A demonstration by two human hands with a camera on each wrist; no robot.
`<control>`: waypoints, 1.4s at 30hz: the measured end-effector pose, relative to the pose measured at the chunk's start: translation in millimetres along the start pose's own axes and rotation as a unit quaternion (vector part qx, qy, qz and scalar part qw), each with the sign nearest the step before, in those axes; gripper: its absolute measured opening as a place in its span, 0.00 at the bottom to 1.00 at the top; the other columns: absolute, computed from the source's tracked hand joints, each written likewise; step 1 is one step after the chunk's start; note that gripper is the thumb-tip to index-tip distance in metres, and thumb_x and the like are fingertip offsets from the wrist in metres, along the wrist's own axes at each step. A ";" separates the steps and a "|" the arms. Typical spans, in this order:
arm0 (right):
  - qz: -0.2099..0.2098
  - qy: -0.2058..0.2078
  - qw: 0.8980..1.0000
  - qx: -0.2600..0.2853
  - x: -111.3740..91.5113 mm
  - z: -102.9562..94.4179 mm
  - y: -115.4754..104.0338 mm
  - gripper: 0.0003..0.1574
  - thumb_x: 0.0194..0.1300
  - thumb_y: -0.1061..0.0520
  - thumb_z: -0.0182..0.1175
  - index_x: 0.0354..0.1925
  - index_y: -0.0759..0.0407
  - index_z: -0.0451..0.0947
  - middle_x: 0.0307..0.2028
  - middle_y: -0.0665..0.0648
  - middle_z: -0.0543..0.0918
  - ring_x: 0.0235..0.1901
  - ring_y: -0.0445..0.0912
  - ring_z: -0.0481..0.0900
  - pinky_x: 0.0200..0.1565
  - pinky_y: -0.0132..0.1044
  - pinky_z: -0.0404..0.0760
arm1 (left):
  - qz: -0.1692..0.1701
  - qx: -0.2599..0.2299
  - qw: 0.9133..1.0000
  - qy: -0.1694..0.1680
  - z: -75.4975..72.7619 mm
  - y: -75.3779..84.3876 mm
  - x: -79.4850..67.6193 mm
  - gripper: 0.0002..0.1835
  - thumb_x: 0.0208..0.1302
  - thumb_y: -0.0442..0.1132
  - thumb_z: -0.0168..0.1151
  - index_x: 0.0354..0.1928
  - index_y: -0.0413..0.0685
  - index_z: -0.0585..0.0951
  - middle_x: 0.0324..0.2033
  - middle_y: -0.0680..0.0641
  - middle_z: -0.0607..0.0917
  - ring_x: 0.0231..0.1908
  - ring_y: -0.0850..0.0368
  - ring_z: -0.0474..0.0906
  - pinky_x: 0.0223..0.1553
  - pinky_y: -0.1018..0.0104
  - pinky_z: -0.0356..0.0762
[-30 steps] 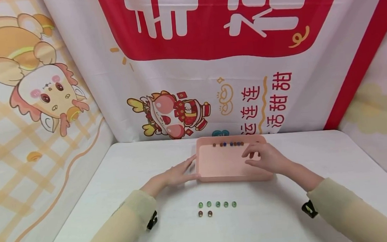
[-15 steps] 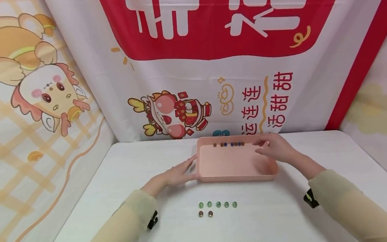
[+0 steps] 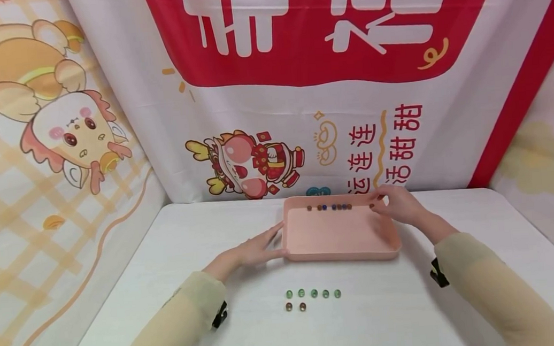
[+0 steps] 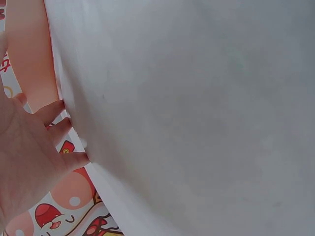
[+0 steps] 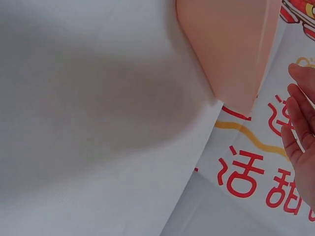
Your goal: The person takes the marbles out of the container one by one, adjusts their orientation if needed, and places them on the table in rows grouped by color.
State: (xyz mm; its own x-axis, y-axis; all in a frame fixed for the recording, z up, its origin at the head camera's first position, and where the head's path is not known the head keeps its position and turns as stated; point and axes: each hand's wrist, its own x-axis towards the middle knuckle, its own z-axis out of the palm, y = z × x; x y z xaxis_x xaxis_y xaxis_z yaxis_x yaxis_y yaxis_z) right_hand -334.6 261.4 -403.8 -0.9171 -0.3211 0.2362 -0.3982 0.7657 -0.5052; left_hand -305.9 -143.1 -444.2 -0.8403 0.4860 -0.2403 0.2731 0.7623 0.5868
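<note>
A shallow pink tray (image 3: 339,238) lies on the white table near its back edge. Along its far wall runs a row of small brown and blue beads (image 3: 334,207). My left hand (image 3: 251,251) rests at the tray's left side, thumb and fingers spread along that edge; the left wrist view shows these fingers (image 4: 54,128) from the palm side. My right hand (image 3: 400,204) is over the tray's far right corner, its fingertips close to the rim. In the right wrist view the right hand's fingers (image 5: 298,115) are loosely extended, with nothing visible between them.
Nearer me on the table, several green glass beads (image 3: 314,293) form a row, with two brownish beads (image 3: 303,307) just below its left end. A printed cloth backdrop (image 3: 243,105) stands behind the table, and patterned panels flank both sides.
My right hand has moved right and back, from above the tray's right part to its far right corner. My left hand stays at the tray's left side; the beads keep their places.
</note>
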 end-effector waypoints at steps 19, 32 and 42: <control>0.059 -0.036 0.998 0.000 16.5 19.5 25.3 0.15 0.61 0.63 0.64 0.48 0.65 0.82 0.44 0.65 0.81 0.45 0.58 0.75 0.48 0.55 0.74 | -0.003 0.008 1.000 -0.005 -0.9 0.3 -0.7 0.48 0.61 0.71 0.54 0.77 0.71 0.44 0.75 0.50 0.52 0.73 0.48 0.46 0.68 0.39 0.46; 0.058 -0.068 0.996 -0.030 24.8 29.8 24.0 0.19 0.62 0.62 0.65 0.52 0.66 0.81 0.41 0.63 0.82 0.40 0.54 0.76 0.43 0.49 0.78 | -0.003 0.011 1.000 -0.005 -0.3 -2.1 1.7 0.48 0.61 0.72 0.53 0.77 0.73 0.44 0.75 0.51 0.52 0.73 0.50 0.46 0.69 0.41 0.47; 0.047 -0.083 0.992 -0.084 27.2 28.9 24.3 0.15 0.64 0.60 0.63 0.49 0.62 0.82 0.34 0.57 0.80 0.33 0.51 0.72 0.37 0.46 0.74 | 0.003 0.016 1.000 -0.006 -0.8 -2.3 1.7 0.48 0.61 0.72 0.53 0.77 0.71 0.44 0.75 0.51 0.52 0.73 0.49 0.47 0.68 0.40 0.48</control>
State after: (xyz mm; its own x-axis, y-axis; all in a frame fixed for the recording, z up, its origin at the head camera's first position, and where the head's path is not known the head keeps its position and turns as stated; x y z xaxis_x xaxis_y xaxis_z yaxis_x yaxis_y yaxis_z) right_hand -369.8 255.1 -433.6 -0.9459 -0.3209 0.0486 -0.3155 0.8740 -0.3695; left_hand -308.3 -144.4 -445.3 -0.8332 0.4952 -0.2459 0.2935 0.7730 0.5625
